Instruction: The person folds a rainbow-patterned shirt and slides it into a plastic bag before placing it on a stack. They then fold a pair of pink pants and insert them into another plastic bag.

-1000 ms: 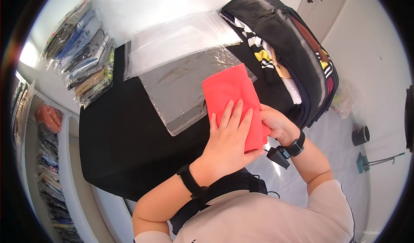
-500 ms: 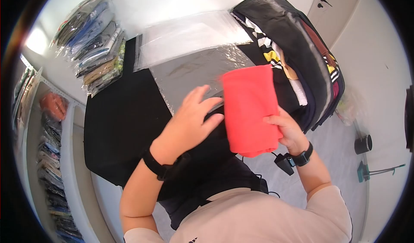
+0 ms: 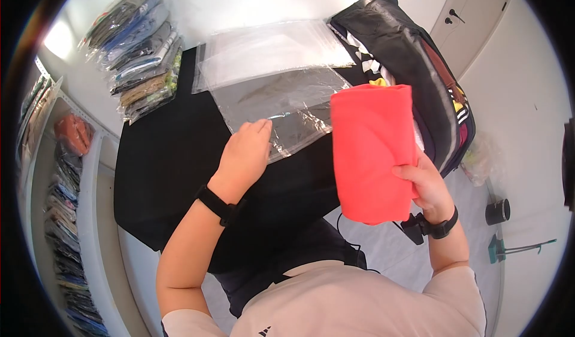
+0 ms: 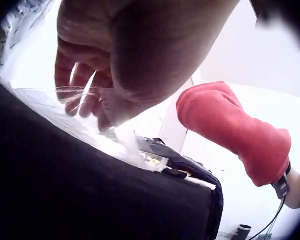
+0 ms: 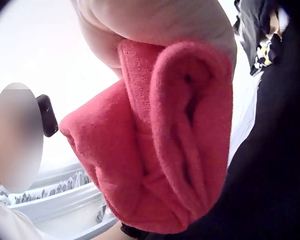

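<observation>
A folded red fleece garment [image 3: 374, 157] hangs from my right hand [image 3: 432, 184], whose thumb lies across its near side. In the right wrist view the garment [image 5: 190, 135] shows its rolled layers from the end. My left hand [image 3: 244, 154] pinches the near edge of a clear plastic bag [image 3: 299, 130] at the middle of the table. From the left wrist view, thin plastic [image 4: 45, 95] stretches up to the fingertips of the left hand [image 4: 90, 100]. The rest of the bag lies on the black cloth.
More clear bags [image 3: 269, 52] lie behind on the black-covered table [image 3: 168, 175]. Bagged garments [image 3: 141, 49] are stacked at the back left. A pile of dark clothes [image 3: 413, 55] lies at the back right. Shelves [image 3: 99, 199] with packed clothes stand at left.
My left hand left the red garment and moved left to the clear bag, pulling at its near edge. The right hand carried the garment to the right.
</observation>
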Motion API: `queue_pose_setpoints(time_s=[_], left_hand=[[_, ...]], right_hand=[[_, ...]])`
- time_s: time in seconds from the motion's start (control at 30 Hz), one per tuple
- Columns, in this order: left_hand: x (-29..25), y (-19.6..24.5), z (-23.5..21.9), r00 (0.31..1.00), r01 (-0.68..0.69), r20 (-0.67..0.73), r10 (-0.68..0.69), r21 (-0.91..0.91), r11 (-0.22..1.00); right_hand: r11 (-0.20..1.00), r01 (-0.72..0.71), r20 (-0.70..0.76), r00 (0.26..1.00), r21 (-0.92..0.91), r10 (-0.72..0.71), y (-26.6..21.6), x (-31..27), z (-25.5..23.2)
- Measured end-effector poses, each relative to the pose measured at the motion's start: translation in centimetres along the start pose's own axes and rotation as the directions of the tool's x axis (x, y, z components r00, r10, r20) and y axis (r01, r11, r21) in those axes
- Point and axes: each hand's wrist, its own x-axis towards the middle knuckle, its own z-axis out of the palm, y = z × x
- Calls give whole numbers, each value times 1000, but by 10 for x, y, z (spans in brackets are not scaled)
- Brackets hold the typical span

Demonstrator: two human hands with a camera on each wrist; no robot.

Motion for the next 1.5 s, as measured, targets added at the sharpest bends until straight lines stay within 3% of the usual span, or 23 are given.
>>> queue_pose_setpoints(time_s=[0.07,0.1,0.13,0.23,0.33,0.47,0.53,0.6,0.67,0.73,0.83,0.93,1.0,1.07,1.13,1.17,1.23,1.4,1.43,1.5], left_hand=[[0,2,-11,996,-19,-83,19,-7,1000],[0,3,-16,986,-39,-163,36,-14,999],[0,4,-21,986,-40,-163,38,-11,999],[-1,11,-34,985,-79,-153,74,-23,997],[-2,24,-50,974,-109,-204,102,-26,994],[-7,36,-59,943,-190,-277,187,14,982],[-11,44,-60,929,-215,-297,219,48,975],[-14,53,-62,925,-186,-323,199,71,980],[-14,57,-64,928,-166,-307,209,161,973],[-9,62,-64,899,-132,-389,203,200,971],[-2,77,-73,879,-175,-405,251,216,961],[0,97,-73,897,-211,-338,286,242,947],[4,103,-69,896,-230,-322,304,248,941],[8,109,-67,880,-290,-333,337,184,939],[9,114,-69,871,-338,-343,353,104,935],[9,117,-70,859,-389,-343,380,47,920],[6,120,-73,843,-454,-361,397,-85,887],[-10,110,-67,839,-440,-434,326,-191,878],[-15,106,-65,836,-431,-458,302,-209,878],[-24,96,-54,845,-397,-466,262,-219,892]], right_hand=[[974,-26,-28,999,-227,20,-3,0,16],[947,-166,-52,986,-274,158,-14,-3,31],[948,-164,-51,986,-272,156,-13,0,36],[842,72,230,971,-535,64,-4,13,42],[786,82,318,936,-613,150,-11,19,55],[791,28,363,898,-611,249,-16,37,57],[873,-179,339,871,-453,355,-20,47,57],[885,-167,312,894,-435,322,-24,54,58],[845,-86,233,942,-527,240,-32,53,66],[848,-67,269,933,-525,240,-25,58,65],[833,-99,324,891,-544,318,-25,65,69],[887,-65,225,957,-457,186,-26,70,74],[919,99,172,984,-382,-34,-15,76,78],[929,131,190,979,-346,-67,-11,82,83],[818,202,219,971,-539,-96,-21,80,89],[781,263,299,949,-567,-102,-24,76,90],[716,325,321,936,-619,-147,-27,77,91],[321,538,449,837,-779,-313,-32,90,100],[324,545,455,833,-773,-315,-27,103,100],[-108,504,509,796,-857,-328,-4,143,93]])
